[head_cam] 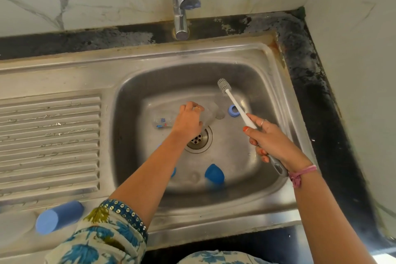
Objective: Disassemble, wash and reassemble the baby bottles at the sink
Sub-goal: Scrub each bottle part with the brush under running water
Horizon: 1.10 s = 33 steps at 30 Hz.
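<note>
While left hand (188,119) grips clear bottle (171,119) lying in sink (278,83) near drain, right hand (270,139) holds brush (232,102) raised alongside. Washing step; next, probably bristles into bottle mouth.

The sink (276,83) fills the frame's centre, the drainboard (49,143) to its left and the tap (182,0) above it. In the basin, a bottle (169,119) lies upper left of the drain (198,138), a ring (233,111) upper right, a cap (214,173) below. A cup (59,216) lies at lower left.
</note>
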Each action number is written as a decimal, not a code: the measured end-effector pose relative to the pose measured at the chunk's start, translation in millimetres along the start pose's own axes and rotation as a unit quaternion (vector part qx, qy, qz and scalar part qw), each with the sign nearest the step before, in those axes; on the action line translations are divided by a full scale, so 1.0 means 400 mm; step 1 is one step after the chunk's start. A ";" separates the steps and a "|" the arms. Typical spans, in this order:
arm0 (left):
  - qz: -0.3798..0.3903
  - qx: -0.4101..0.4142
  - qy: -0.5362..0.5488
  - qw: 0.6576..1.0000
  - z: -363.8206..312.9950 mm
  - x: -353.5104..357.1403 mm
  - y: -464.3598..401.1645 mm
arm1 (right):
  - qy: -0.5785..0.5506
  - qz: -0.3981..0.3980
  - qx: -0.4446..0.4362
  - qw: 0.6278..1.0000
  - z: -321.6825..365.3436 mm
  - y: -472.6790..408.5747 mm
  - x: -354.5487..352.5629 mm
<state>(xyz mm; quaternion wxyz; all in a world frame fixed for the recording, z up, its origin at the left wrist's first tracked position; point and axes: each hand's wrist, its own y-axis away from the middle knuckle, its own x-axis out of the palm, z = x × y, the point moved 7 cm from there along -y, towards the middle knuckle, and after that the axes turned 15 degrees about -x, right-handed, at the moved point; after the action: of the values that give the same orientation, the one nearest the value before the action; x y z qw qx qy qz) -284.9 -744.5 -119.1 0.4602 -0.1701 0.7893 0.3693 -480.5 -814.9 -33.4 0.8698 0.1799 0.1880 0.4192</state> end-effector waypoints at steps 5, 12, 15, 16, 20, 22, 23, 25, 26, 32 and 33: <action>0.015 0.077 -0.036 0.996 -0.109 0.041 0.000 | -0.002 0.000 0.000 1.000 -0.003 0.019 -0.014; -0.010 0.139 -0.195 0.971 -0.197 0.084 -0.041 | 0.012 0.009 0.014 1.000 -0.018 0.020 -0.020; 0.003 0.139 -0.269 0.953 -0.202 0.100 -0.055 | 0.014 0.012 0.020 1.000 -0.023 0.018 -0.022; 0.006 0.142 -0.292 0.946 -0.203 0.104 -0.057 | 0.013 0.013 0.020 1.000 -0.023 0.017 -0.022; -0.010 0.152 -0.329 0.932 -0.207 0.100 -0.061 | 0.013 0.014 0.022 1.000 -0.028 0.008 -0.022; -0.026 0.158 -0.319 0.934 -0.213 0.087 -0.063 | 0.014 0.013 0.025 0.999 -0.031 0.004 -0.023; -0.035 0.163 -0.311 0.936 -0.215 0.081 -0.063 | 0.013 0.012 0.026 1.000 -0.031 0.003 -0.025; -0.052 0.169 -0.282 0.943 -0.216 0.063 -0.059 | 0.010 0.006 0.024 1.000 -0.027 0.001 -0.028; -0.062 0.172 -0.258 0.949 -0.216 0.054 -0.056 | 0.009 0.004 0.022 1.000 -0.023 0.001 -0.031; -0.142 0.179 -0.118 0.967 -0.211 -0.056 -0.008 | -0.001 -0.010 -0.005 1.000 0.019 0.027 -0.046; -0.157 0.167 -0.104 0.968 -0.203 -0.089 0.001 | -0.004 -0.012 -0.011 1.000 0.027 0.034 -0.046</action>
<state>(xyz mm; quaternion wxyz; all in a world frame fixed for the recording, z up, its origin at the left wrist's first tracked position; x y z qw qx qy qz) -315.5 -806.8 -64.2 0.6137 -0.1737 0.7509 0.1710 -495.1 -823.4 -14.2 0.8774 0.1696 0.1820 0.4101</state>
